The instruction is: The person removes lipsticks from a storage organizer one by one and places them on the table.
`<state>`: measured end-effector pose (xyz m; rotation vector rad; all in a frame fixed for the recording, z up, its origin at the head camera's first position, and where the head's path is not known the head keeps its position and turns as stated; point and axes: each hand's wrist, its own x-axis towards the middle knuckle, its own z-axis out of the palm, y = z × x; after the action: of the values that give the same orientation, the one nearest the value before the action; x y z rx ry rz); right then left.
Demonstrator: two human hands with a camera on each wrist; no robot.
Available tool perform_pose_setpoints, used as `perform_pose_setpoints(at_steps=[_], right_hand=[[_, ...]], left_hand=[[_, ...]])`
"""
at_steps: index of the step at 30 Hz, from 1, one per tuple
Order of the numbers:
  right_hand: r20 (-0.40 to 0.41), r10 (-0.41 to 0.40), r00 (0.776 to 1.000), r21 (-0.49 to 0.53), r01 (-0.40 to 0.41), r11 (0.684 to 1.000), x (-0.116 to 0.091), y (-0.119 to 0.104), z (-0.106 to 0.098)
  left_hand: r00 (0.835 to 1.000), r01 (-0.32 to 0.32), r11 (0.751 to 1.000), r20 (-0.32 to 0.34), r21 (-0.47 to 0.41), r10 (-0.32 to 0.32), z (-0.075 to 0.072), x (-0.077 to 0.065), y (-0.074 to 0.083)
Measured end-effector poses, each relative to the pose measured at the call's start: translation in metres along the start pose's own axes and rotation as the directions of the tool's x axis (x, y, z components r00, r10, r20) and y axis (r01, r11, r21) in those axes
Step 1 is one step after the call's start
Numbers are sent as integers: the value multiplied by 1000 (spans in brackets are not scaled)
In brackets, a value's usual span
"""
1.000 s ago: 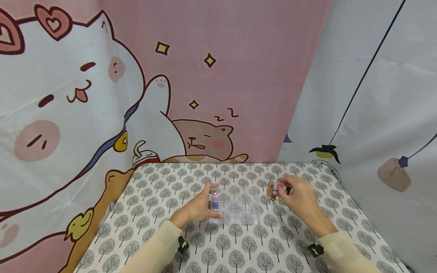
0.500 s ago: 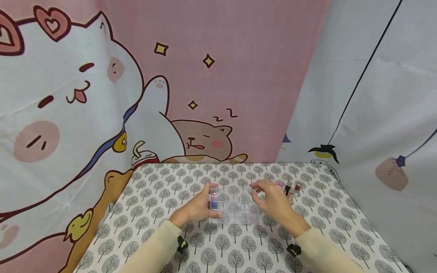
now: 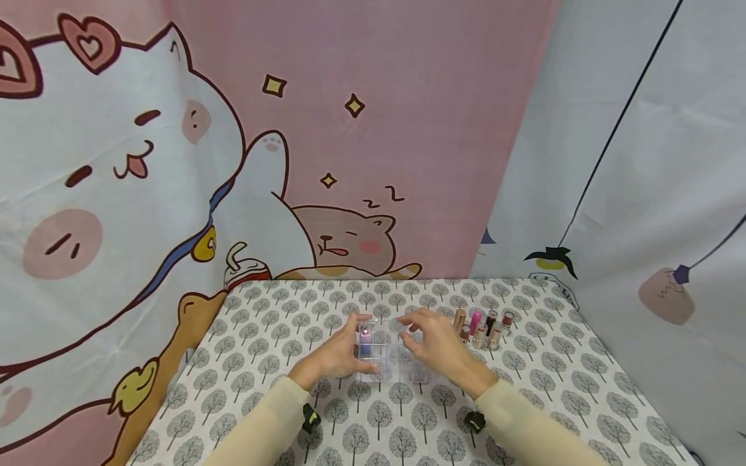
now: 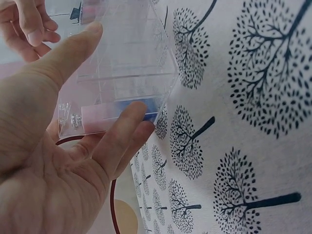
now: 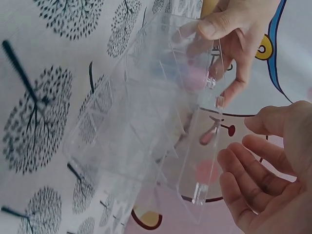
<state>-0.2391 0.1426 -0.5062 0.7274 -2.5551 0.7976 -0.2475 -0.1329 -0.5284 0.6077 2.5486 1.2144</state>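
A clear compartmented lipstick organizer [image 3: 392,353] stands on the table. My left hand [image 3: 338,353] grips its left end, thumb on the near side and fingers on the far side. Inside that end is a pink-and-blue tube [image 4: 97,117], also visible through the plastic in the right wrist view. My right hand [image 3: 434,343] hovers at the organizer's right part, fingers loosely bent. In the right wrist view a gap separates its thumb and fingers [image 5: 253,180], and nothing shows between them. To its right stand several lipsticks, among them a magenta lipstick [image 3: 474,321] and a black lipstick [image 3: 491,320].
A brown tube [image 3: 460,319] and a red-brown capped tube [image 3: 508,318] belong to the cluster right of the organizer. The table is covered with a tree-print cloth [image 3: 280,388]. Cartoon-printed curtains [image 3: 443,129] hang behind and at the sides.
My right hand has left the magenta lipstick in the cluster and moved left to the organizer, uncovering the lipsticks. My left hand keeps its grip on the organizer.
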Motion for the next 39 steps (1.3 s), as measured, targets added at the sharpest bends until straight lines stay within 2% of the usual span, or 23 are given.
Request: perform_pose_setpoints(at_steps=[16, 31, 39], right_hand=[[136, -42, 990, 48, 36, 998, 19, -16, 34], [115, -61, 991, 8, 61, 998, 21, -21, 58], [89, -47, 995, 38, 44, 998, 23, -25, 62]], left_hand=[[999, -45, 999, -6, -8, 45, 1, 0, -3], [996, -93, 995, 5, -41, 93, 0, 1, 1], [997, -81, 997, -3, -17, 81, 0, 0, 1]])
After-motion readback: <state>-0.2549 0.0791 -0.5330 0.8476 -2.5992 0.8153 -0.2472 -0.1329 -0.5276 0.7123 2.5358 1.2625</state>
